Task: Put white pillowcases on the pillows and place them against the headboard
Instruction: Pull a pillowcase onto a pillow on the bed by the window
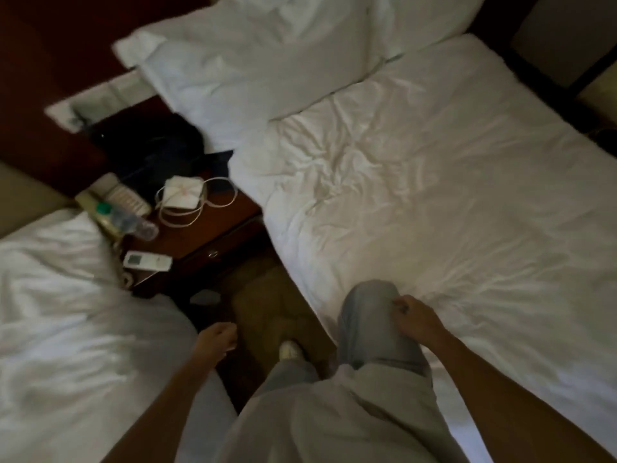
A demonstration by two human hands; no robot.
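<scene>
Two white pillows lie at the head of the right bed (450,182): a large one (253,58) in front and a second (430,18) behind it to the right. Both look cased in white. My right hand (417,317) rests with curled fingers on my raised right knee (370,305), which is on the right bed's edge. My left hand (217,339) hangs over the aisle beside the left bed (66,322), fingers loosely curled and holding nothing. The headboard is dark and barely visible.
A dark wooden nightstand (213,235) stands between the beds, carrying a phone (113,195), a plastic bottle (128,220), a remote (147,261), a white charger with cable (183,198) and a dark bag (150,145). My left foot (290,349) is on the narrow carpeted aisle.
</scene>
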